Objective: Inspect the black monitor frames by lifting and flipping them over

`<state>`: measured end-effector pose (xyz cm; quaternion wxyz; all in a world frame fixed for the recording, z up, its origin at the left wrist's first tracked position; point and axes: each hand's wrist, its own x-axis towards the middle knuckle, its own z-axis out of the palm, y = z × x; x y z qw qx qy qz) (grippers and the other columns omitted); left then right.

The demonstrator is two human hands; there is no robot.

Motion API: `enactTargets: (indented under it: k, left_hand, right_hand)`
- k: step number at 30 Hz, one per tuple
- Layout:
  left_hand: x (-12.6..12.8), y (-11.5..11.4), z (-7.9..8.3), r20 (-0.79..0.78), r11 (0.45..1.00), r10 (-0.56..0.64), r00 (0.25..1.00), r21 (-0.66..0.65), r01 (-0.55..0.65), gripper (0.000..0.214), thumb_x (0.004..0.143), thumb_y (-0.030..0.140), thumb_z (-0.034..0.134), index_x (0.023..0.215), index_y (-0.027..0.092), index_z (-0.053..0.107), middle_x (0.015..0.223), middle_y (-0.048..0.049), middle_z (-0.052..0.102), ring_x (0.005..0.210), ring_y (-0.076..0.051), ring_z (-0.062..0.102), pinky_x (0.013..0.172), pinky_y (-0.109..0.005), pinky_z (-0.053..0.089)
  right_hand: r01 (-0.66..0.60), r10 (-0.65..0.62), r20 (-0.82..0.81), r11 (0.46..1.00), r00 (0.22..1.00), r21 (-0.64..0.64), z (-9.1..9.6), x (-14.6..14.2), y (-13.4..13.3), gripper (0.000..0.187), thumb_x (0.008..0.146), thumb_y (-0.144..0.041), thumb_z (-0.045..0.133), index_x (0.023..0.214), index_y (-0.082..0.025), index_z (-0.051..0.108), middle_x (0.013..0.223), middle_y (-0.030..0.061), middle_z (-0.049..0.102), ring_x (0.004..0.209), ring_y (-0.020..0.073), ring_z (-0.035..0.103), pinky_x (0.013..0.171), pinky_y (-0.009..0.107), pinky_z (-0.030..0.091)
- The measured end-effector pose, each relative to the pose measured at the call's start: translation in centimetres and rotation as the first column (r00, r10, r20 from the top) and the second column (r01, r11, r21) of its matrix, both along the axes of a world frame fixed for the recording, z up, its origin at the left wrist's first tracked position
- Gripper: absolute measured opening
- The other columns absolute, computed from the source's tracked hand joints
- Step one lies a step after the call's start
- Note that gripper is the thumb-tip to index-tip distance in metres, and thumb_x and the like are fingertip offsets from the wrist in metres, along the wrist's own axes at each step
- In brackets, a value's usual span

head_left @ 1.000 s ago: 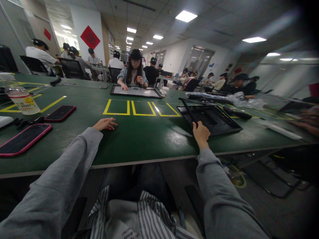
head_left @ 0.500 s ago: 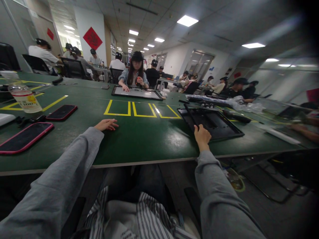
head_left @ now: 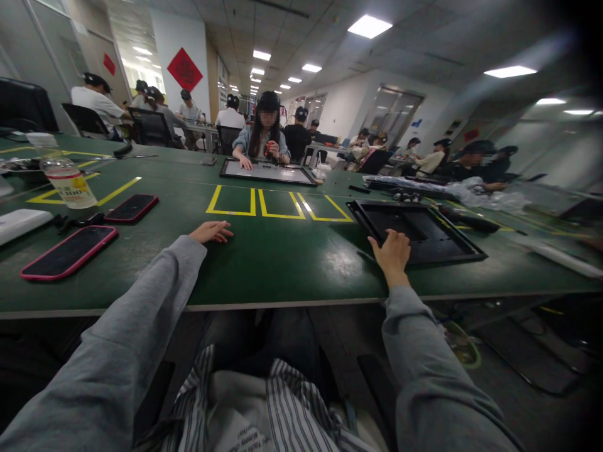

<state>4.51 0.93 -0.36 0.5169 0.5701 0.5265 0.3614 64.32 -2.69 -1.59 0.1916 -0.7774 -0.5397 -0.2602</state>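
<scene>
My right hand [head_left: 392, 252] is at the near left part of a black, shallow, rectangular panel with raised edges [head_left: 436, 242], thumb and fingers apart. Whether its fingers touch the panel's edge I cannot tell. Nothing shows in its grasp. My left hand [head_left: 211, 231] rests on the green table [head_left: 282, 263] with its fingers stretched out, holding nothing. Left of it lie a phone in a pink case [head_left: 70, 252] and a smaller dark phone with a red edge [head_left: 132, 208].
Across the table a co-worker [head_left: 261, 141] has one hand on a flat framed panel [head_left: 268, 172]. Yellow tape outlines [head_left: 282, 216] mark the tabletop. A plastic bottle [head_left: 70, 182] stands at left. Plastic wrapping [head_left: 490, 198] and a dark tool-like object [head_left: 475, 223] lie at right.
My right hand has let go of a long black strip, its fingers now spread; the strip no longer stands out above the panel. My left hand stays on the table. The view has shifted slightly.
</scene>
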Motion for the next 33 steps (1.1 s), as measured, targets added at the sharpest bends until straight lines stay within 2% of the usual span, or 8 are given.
enactTargets:
  k: [4, 8, 12, 16, 22, 29, 33]
  left_hand:
    - [0.2, -0.2, 0.3, -0.046, 1.0, -0.006, 0.999, -0.018, 0.005, 0.053, 0.096, 0.046, 0.054, 0.135, 0.011, 0.058, 0.119, -0.0184, 0.072, 0.078, -0.017, 0.069, 0.077, -0.033, 0.052]
    - [0.1, 0.0, 0.2, -0.046, 1.0, -0.003, 0.999, -0.017, 0.002, 0.054, 0.097, 0.046, 0.052, 0.136, 0.01, 0.057, 0.122, -0.0198, 0.07, 0.079, -0.017, 0.07, 0.077, -0.033, 0.052]
    - [-0.1, 0.4, 0.0, -0.037, 1.0, -0.001, 0.999, -0.009, 0.001, 0.056, 0.093, 0.051, 0.058, 0.134, 0.012, 0.059, 0.12, -0.0198, 0.071, 0.081, -0.019, 0.07, 0.076, -0.034, 0.053]
    - [-0.3, 0.6, -0.3, -0.035, 1.0, 0.003, 0.999, -0.003, -0.003, 0.056, 0.093, 0.052, 0.058, 0.133, 0.013, 0.06, 0.118, -0.0193, 0.072, 0.08, -0.019, 0.07, 0.076, -0.035, 0.053]
    - [-0.5, 0.9, -0.6, -0.027, 1.0, -0.004, 1.0, 0.018, 0.005, 0.054, 0.091, 0.052, 0.06, 0.131, 0.014, 0.062, 0.117, -0.0175, 0.072, 0.08, -0.018, 0.07, 0.073, -0.034, 0.053]
    - [0.1, 1.0, -0.6, 0.026, 0.999, 0.016, 1.0, 0.037, -0.017, 0.054, 0.086, 0.054, 0.067, 0.124, 0.015, 0.06, 0.114, -0.0168, 0.073, 0.072, -0.016, 0.069, 0.065, -0.029, 0.053]
    - [0.7, 0.8, -0.6, 0.1, 0.993, 0.051, 0.994, 0.101, -0.061, 0.062, 0.074, 0.063, 0.074, 0.113, 0.016, 0.061, 0.096, -0.0097, 0.074, 0.066, -0.015, 0.066, 0.061, -0.028, 0.051]
  right_hand:
    - [-0.067, 0.072, 0.031, 0.987, 0.997, -0.144, 0.3, -0.3, 0.3, 0.055, 0.094, -0.038, 0.051, 0.141, -0.012, 0.041, 0.124, 0.022, 0.054, 0.11, 0.0329, 0.056, 0.087, 0.041, 0.045]
    - [-0.067, 0.07, 0.002, 0.963, 0.998, -0.261, 1.2, -0.4, 0.9, 0.056, 0.091, -0.029, 0.053, 0.144, -0.015, 0.04, 0.12, 0.0196, 0.055, 0.095, 0.0286, 0.062, 0.08, 0.039, 0.048]
    - [-0.102, 0.105, -0.008, 0.945, 0.994, -0.309, 2.0, -3.1, 1.7, 0.058, 0.09, -0.029, 0.055, 0.142, -0.01, 0.041, 0.117, 0.0217, 0.057, 0.096, 0.0314, 0.064, 0.082, 0.042, 0.049]
    - [-0.154, 0.142, -0.064, 0.941, 0.988, -0.3, 2.3, -9.9, 2.3, 0.054, 0.091, -0.028, 0.053, 0.139, -0.006, 0.043, 0.118, 0.0238, 0.06, 0.103, 0.0343, 0.064, 0.086, 0.044, 0.05]
    - [-0.326, 0.277, -0.203, 0.904, 0.939, -0.277, 3.2, -23.2, 1.0, 0.064, 0.088, -0.026, 0.058, 0.143, -0.003, 0.036, 0.123, 0.0253, 0.06, 0.108, 0.0359, 0.064, 0.089, 0.045, 0.052]
    - [-0.538, 0.438, -0.359, 0.802, 0.825, -0.26, 4.0, -36.5, -3.4, 0.065, 0.087, -0.023, 0.061, 0.144, -0.005, 0.036, 0.127, 0.026, 0.058, 0.106, 0.0321, 0.067, 0.086, 0.043, 0.056]
    - [-0.656, 0.557, -0.382, 0.727, 0.737, -0.203, 4.0, -42.6, -5.5, 0.067, 0.085, -0.019, 0.061, 0.144, -0.003, 0.034, 0.125, 0.0266, 0.059, 0.103, 0.0301, 0.067, 0.083, 0.041, 0.057]
